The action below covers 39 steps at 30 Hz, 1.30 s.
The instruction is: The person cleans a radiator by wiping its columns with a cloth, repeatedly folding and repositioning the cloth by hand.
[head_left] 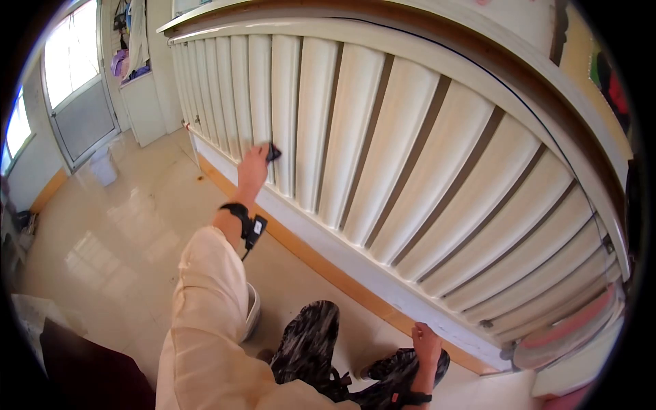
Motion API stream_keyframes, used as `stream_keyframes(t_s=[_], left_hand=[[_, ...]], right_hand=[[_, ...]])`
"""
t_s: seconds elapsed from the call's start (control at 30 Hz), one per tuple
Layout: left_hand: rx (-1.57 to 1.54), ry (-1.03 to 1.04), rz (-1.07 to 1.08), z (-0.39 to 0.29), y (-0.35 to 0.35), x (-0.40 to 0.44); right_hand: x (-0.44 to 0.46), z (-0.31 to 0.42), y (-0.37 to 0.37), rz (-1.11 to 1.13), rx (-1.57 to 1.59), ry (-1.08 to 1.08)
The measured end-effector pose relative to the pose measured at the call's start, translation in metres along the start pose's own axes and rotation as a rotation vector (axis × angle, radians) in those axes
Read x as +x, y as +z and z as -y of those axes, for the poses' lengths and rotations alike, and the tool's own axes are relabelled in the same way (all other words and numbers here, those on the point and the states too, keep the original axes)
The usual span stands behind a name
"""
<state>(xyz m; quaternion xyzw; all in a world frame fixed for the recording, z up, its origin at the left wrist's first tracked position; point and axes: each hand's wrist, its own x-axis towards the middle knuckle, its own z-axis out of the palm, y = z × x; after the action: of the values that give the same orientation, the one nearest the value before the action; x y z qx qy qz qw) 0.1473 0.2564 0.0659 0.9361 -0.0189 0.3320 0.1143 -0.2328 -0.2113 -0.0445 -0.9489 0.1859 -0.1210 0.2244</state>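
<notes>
My left hand (253, 167) reaches out to the white radiator (365, 130), its fingers closed around a small dark thing (273, 152), perhaps a folded cloth. That dark thing is against or just in front of one of the upright columns; I cannot tell if it touches. A black strap with a small box (255, 231) sits on my left wrist. Low on the right, my right hand (427, 342) hangs by my knee, its fingers curled in. What it holds, if anything, is hidden. The right wrist wears a dark band too.
A pale ledge (471, 26) runs above the radiator. On the floor stand a white bin (104, 167) near the door (82, 123) and a white basin (252, 311), partly hidden by my left sleeve. A dark red item (92, 369) lies at lower left.
</notes>
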Motion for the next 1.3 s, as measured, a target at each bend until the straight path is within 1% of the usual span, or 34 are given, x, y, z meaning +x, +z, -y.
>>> stream_keyframes(t_s=[0.07, 0.13, 0.17, 0.23, 0.27, 0.33, 0.37, 0.4, 0.43, 0.5, 0.53, 0.6, 0.63, 0.67, 0.73, 0.77, 0.8, 0.87, 0.93, 1.0, 1.1, 1.17, 1.23, 1.27, 1.3], left_hand=[[0.009, -0.070, 0.115, 0.004, 0.041, -0.035], [0.019, -0.075, 0.258, 0.002, 0.061, -0.067], [0.011, -0.072, 0.261, 0.002, 0.069, -0.072], [-0.114, -0.184, 0.342, -0.002, 0.073, -0.081], [-0.114, -0.183, 0.356, -0.002, 0.075, -0.079], [-0.293, -0.299, 0.256, -0.004, 0.050, -0.048], [-0.361, -0.291, 0.064, -0.015, 0.024, -0.032], [-0.380, -0.298, 0.040, -0.025, -0.009, -0.010], [-0.368, -0.216, -0.146, -0.023, -0.019, 0.014], [-0.347, -0.098, -0.310, -0.026, -0.060, 0.064], [-0.379, -0.001, -0.475, -0.030, -0.077, 0.087], [-0.370, 0.014, -0.494, -0.057, -0.134, 0.110], [-0.433, -0.045, -0.379, -0.076, -0.164, 0.116], [-0.442, 0.095, -0.642, -0.074, -0.155, 0.135], [-0.383, 0.050, -0.527, -0.089, -0.169, 0.134], [-0.389, 0.074, -0.546, -0.090, -0.161, 0.130], [-0.403, 0.157, -0.571, -0.084, -0.143, 0.129], [-0.322, 0.113, -0.556, -0.079, -0.119, 0.102], [-0.347, 0.099, -0.538, -0.070, -0.081, 0.069], [-0.380, 0.066, -0.437, -0.062, -0.048, 0.033], [-0.384, -0.051, -0.240, -0.059, -0.011, -0.019], [-0.340, -0.090, -0.123, -0.058, 0.007, -0.048], [-0.212, -0.145, 0.109, -0.050, 0.034, -0.068], [-0.203, -0.124, 0.209, -0.044, 0.046, -0.076], [-0.203, -0.126, 0.236, -0.036, 0.064, -0.087]], right_hand=[[0.001, 0.001, 0.003, -0.003, -0.013, -0.014], [0.001, 0.000, 0.004, -0.002, 0.001, -0.011], [0.002, 0.000, 0.004, -0.005, -0.005, -0.006], [0.002, -0.001, 0.005, 0.003, 0.017, -0.072], [0.001, -0.003, 0.004, 0.012, 0.012, -0.062], [0.002, -0.002, 0.005, 0.043, 0.021, -0.028], [0.002, -0.004, 0.006, 0.046, 0.008, -0.008], [0.002, -0.003, 0.005, 0.064, 0.009, -0.002], [0.002, -0.001, 0.003, 0.045, 0.004, -0.011], [0.003, 0.002, 0.000, 0.039, -0.014, 0.000], [0.003, 0.003, 0.001, 0.050, -0.026, 0.022], [0.004, 0.005, 0.003, 0.043, 0.001, 0.014], [0.004, 0.008, 0.002, 0.044, 0.005, 0.005], [0.003, 0.009, 0.002, 0.044, 0.009, -0.007], [0.001, 0.010, 0.002, 0.051, -0.008, 0.003], [0.000, 0.008, 0.002, 0.043, -0.014, -0.008], [0.000, 0.007, 0.003, 0.031, -0.017, -0.021], [-0.004, 0.005, 0.000, 0.051, -0.055, 0.001], [-0.001, 0.004, -0.003, 0.043, -0.082, 0.009], [-0.005, -0.002, -0.004, 0.046, -0.061, 0.016], [-0.005, -0.009, -0.001, 0.031, -0.049, 0.021], [-0.004, -0.006, -0.004, 0.043, -0.033, 0.014], [-0.005, -0.006, -0.001, 0.039, -0.029, 0.019], [-0.004, -0.007, 0.000, 0.045, -0.023, 0.023], [-0.003, -0.007, 0.001, 0.051, -0.019, 0.011]])
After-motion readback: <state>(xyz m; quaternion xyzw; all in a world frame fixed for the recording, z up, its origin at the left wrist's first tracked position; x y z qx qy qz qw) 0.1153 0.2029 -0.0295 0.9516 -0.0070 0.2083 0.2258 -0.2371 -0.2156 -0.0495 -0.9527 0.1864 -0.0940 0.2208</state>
